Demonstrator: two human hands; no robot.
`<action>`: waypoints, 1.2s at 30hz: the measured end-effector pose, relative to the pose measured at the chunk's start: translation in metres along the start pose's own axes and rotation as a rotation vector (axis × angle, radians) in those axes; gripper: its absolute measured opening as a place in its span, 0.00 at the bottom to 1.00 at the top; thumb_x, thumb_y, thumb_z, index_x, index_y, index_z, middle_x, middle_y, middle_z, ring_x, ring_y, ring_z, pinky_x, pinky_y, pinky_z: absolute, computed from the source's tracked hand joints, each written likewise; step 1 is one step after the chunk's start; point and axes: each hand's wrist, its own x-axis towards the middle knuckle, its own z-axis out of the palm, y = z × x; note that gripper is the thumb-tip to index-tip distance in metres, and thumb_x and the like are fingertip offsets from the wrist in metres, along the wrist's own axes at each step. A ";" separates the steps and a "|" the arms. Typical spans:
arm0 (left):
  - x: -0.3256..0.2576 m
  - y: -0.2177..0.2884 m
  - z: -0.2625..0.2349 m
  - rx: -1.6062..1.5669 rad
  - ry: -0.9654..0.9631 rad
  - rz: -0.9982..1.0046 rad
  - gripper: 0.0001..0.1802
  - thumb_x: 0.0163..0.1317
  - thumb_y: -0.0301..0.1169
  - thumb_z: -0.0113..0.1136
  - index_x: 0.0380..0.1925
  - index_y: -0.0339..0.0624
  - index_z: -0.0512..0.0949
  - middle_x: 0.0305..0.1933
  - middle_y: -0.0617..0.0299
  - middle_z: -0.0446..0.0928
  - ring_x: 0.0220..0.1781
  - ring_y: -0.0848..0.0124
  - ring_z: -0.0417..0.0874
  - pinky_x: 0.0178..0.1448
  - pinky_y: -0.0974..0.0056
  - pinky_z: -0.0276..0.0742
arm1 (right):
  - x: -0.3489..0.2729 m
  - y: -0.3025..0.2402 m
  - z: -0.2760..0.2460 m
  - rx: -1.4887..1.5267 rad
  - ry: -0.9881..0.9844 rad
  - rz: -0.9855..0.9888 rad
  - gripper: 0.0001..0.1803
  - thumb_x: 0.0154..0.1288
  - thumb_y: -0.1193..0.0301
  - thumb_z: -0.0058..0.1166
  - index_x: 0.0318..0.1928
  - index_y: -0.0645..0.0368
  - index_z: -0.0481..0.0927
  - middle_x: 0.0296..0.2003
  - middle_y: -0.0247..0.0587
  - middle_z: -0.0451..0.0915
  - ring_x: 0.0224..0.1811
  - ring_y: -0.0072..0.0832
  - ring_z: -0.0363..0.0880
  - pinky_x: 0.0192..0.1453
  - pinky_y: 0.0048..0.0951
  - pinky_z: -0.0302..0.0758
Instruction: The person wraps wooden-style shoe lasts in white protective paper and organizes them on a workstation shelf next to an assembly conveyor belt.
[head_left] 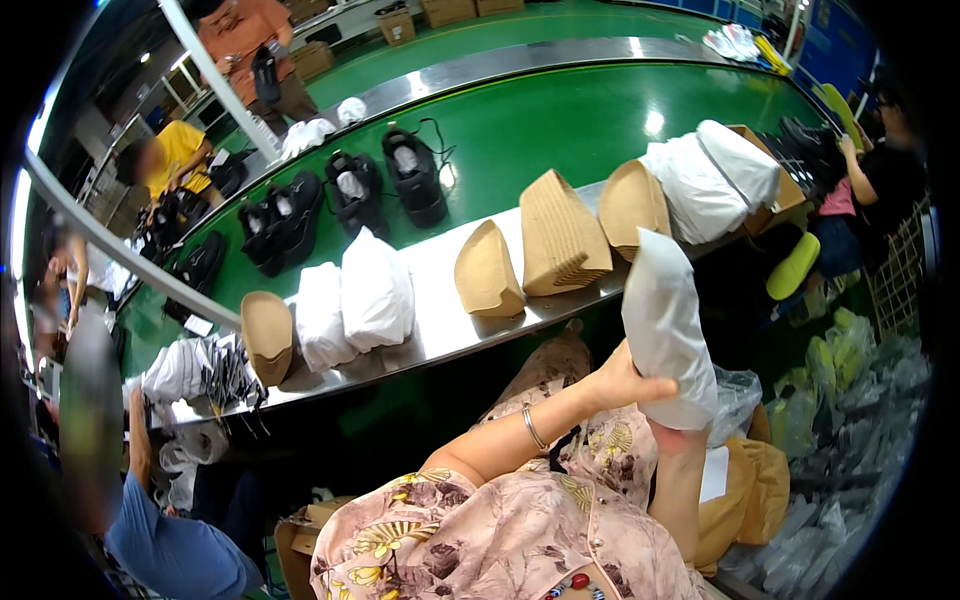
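Observation:
A pale white paper-wrapped form [668,320], long and rounded at the top, stands upright before me, off the metal ledge. My left hand [622,382] is closed round its lower left side, the thumb lying across the front. Behind its lower end is my right hand [682,438]; only the part by the wrist shows, and its fingers are hidden by the paper. Nearest beyond the form are a curved brown cardboard piece [634,205], a thick stack of cardboard pieces [562,235] and a pile of white paper-wrapped forms [705,180].
Along the metal ledge [440,350] stand more cardboard pieces [487,270] and white bundles [376,290]. Black shoes [414,180] sit on the green conveyor belt [560,130]. Clear plastic bags [840,470] heap at the right. Co-workers sit left and right; a person [180,545] in blue is nearby.

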 end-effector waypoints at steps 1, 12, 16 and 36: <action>-0.001 0.005 -0.003 -0.034 0.063 0.000 0.52 0.39 0.53 0.73 0.58 0.34 0.59 0.53 0.60 0.68 0.56 0.70 0.68 0.60 0.64 0.65 | 0.001 0.002 0.003 -0.104 -0.024 -0.038 0.25 0.67 0.55 0.39 0.52 0.63 0.69 0.48 0.44 0.73 0.50 0.33 0.73 0.55 0.36 0.70; -0.034 0.046 -0.028 -0.125 0.303 0.076 0.55 0.44 0.62 0.64 0.63 0.35 0.54 0.55 0.57 0.66 0.58 0.68 0.68 0.61 0.63 0.63 | -0.010 0.042 0.046 -1.090 -0.289 -0.686 0.45 0.43 0.69 0.66 0.60 0.60 0.54 0.52 0.42 0.63 0.53 0.30 0.65 0.59 0.33 0.64; -0.055 0.052 -0.049 0.499 0.708 0.381 0.48 0.54 0.55 0.59 0.61 0.30 0.54 0.60 0.49 0.61 0.63 0.60 0.62 0.65 0.58 0.56 | -0.001 0.055 0.058 -1.089 -0.285 -0.696 0.41 0.41 0.75 0.63 0.57 0.60 0.56 0.50 0.45 0.66 0.51 0.32 0.68 0.56 0.33 0.66; -0.107 0.237 -0.206 0.374 0.779 -0.033 0.13 0.63 0.35 0.55 0.35 0.33 0.77 0.33 0.64 0.77 0.33 0.79 0.76 0.37 0.73 0.72 | -0.005 0.189 0.152 -1.065 -0.687 -0.668 0.47 0.43 0.64 0.71 0.58 0.66 0.54 0.53 0.58 0.65 0.50 0.47 0.72 0.52 0.38 0.70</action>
